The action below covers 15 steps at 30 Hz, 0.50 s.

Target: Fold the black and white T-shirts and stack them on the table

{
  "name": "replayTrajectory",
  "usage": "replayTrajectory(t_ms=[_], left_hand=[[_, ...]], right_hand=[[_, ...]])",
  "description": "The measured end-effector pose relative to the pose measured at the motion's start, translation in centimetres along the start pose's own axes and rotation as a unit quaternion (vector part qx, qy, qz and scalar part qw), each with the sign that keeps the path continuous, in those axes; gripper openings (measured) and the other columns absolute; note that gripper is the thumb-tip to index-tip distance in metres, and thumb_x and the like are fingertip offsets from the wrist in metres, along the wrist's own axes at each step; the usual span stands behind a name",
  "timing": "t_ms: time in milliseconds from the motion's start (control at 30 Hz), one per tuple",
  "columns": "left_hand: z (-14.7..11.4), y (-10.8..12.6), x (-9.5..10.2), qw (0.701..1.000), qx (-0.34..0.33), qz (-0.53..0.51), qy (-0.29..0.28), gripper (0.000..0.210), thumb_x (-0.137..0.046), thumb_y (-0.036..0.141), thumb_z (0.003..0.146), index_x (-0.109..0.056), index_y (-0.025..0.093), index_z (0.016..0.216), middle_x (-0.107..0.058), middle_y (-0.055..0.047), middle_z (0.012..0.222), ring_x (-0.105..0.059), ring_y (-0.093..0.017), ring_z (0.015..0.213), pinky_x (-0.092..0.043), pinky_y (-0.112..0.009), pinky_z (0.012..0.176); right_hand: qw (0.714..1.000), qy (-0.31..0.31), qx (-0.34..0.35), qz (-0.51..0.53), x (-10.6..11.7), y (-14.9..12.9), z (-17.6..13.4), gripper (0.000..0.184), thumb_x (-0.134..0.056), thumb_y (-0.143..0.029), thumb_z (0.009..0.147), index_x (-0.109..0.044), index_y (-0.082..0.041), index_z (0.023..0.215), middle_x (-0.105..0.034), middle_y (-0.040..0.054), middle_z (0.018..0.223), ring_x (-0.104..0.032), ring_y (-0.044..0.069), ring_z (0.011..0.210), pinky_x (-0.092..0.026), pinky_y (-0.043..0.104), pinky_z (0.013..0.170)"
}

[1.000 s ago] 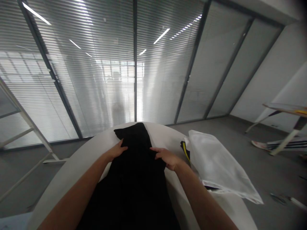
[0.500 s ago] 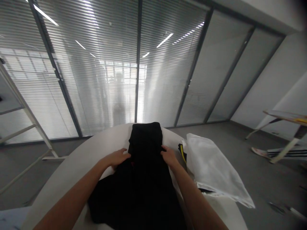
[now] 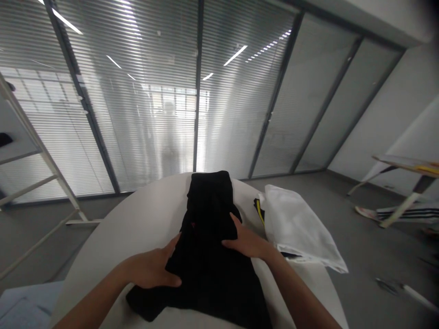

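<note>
A black garment (image 3: 212,256) lies lengthwise on the round white table (image 3: 144,214). Its far end is narrow and reaches the table's back edge, while the near part spreads wide; its exact kind is hard to tell in the dark cloth. My left hand (image 3: 154,267) rests against the left side of the garment, thumb stretched over the cloth and fingers along its edge. On the opposite side my right hand (image 3: 245,240) touches the cloth with thumb and fingers spread apart. Some of the fingertips are hidden against the fabric.
White cloth (image 3: 298,224) hangs over the table's right edge, with a black-and-yellow strip (image 3: 259,211) beside it. A white ladder-like frame (image 3: 58,178) stands left. At far right are a wooden-topped table (image 3: 408,165) and a person's striped trouser leg (image 3: 408,214).
Both hands have come nearer along the garment and their fingers have spread. The garment's near left part has shifted, its lower edge now showing more of the table.
</note>
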State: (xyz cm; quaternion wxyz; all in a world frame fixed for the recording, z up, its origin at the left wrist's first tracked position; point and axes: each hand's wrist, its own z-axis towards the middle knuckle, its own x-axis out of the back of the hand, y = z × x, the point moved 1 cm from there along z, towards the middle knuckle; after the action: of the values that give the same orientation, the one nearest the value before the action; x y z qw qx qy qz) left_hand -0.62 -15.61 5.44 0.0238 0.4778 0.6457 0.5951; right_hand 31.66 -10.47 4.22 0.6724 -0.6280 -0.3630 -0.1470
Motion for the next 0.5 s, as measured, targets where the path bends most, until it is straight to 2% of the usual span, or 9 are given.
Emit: replayTrajectory(t_ms=[100,167,233,300,333,400,467,500], left_hand=[[-0.3,0.4,-1.7,0.997,-0.007,-0.076,0.026,0.101,-0.066,0.042,0.08,-0.001,0.029,0.156,-0.03,-0.009,0.156,-0.039,-0.03,0.137,-0.028,-0.046,0.115],[-0.3,0.8,-3.0,0.982,-0.012,-0.184,0.032,0.094,-0.062,0.04,0.083,-0.004,0.03,0.155,-0.031,-0.008,0.156,-0.036,-0.029,0.139,-0.028,-0.046,0.115],[-0.4,1.2,-4.1,0.954,-0.013,-0.301,-0.005,0.091,-0.06,0.04,0.084,-0.005,0.03,0.155,-0.038,-0.009,0.153,-0.041,-0.029,0.136,-0.036,-0.048,0.11],[-0.6,1.4,-4.9,0.934,-0.012,-0.355,-0.036,0.087,-0.058,0.042,0.084,-0.009,0.031,0.155,-0.044,-0.01,0.149,-0.047,-0.031,0.131,-0.041,-0.049,0.106],[-0.8,1.4,-5.0,0.939,-0.011,-0.343,-0.032,0.086,-0.058,0.043,0.084,-0.011,0.031,0.154,-0.045,-0.009,0.148,-0.047,-0.031,0.131,-0.041,-0.049,0.106],[-1.2,1.0,-4.8,0.968,-0.008,-0.25,0.013,0.087,-0.06,0.046,0.082,-0.014,0.031,0.154,-0.043,-0.009,0.149,-0.038,-0.031,0.137,-0.033,-0.05,0.111],[-1.8,0.5,-4.2,0.99,-0.013,-0.13,0.057,0.092,-0.065,0.047,0.078,-0.016,0.03,0.154,-0.039,-0.008,0.152,-0.028,-0.032,0.142,-0.024,-0.051,0.116],[-2.1,0.3,-3.8,0.994,-0.018,-0.087,0.058,0.094,-0.067,0.048,0.076,-0.018,0.029,0.154,-0.04,-0.008,0.151,-0.028,-0.032,0.142,-0.023,-0.05,0.116]], right_hand=[[0.998,-0.042,0.05,0.02,-0.1,0.6,-0.8,0.098,-0.068,-0.026,0.072,-0.016,-0.015,0.154,-0.031,0.0139,0.155,-0.033,0.026,0.14,-0.022,0.04,0.117],[0.999,0.0,0.028,0.018,0.3,0.7,-0.6,0.087,-0.063,-0.02,0.072,-0.027,-0.014,0.151,-0.039,0.0137,0.15,-0.038,0.025,0.136,-0.022,0.04,0.117],[0.998,0.067,0.004,0.011,0.9,0.6,-0.1,0.077,-0.059,-0.016,0.071,-0.039,-0.013,0.145,-0.046,0.0126,0.144,-0.043,0.024,0.133,-0.024,0.039,0.115],[0.991,0.133,0.004,0.013,1.6,0.3,0.3,0.07,-0.056,-0.013,0.07,-0.046,-0.015,0.139,-0.05,0.0097,0.141,-0.044,0.022,0.132,-0.026,0.037,0.115],[0.987,0.158,0.008,0.017,1.8,0.2,0.5,0.068,-0.054,-0.013,0.07,-0.048,-0.016,0.138,-0.051,0.0083,0.141,-0.045,0.021,0.131,-0.026,0.036,0.115],[0.984,0.178,0.001,0.016,1.8,0.2,0.4,0.066,-0.054,-0.014,0.072,-0.048,-0.017,0.138,-0.052,0.0076,0.14,-0.045,0.02,0.131,-0.027,0.035,0.115],[0.989,0.146,-0.037,-0.007,1.3,0.6,-0.1,0.065,-0.054,-0.019,0.076,-0.045,-0.013,0.141,-0.051,0.0116,0.141,-0.047,0.022,0.13,-0.029,0.037,0.113],[0.992,0.116,-0.051,-0.025,0.9,0.9,-0.4,0.064,-0.055,-0.022,0.079,-0.044,-0.01,0.141,-0.051,0.0141,0.141,-0.047,0.024,0.13,-0.03,0.038,0.113]])
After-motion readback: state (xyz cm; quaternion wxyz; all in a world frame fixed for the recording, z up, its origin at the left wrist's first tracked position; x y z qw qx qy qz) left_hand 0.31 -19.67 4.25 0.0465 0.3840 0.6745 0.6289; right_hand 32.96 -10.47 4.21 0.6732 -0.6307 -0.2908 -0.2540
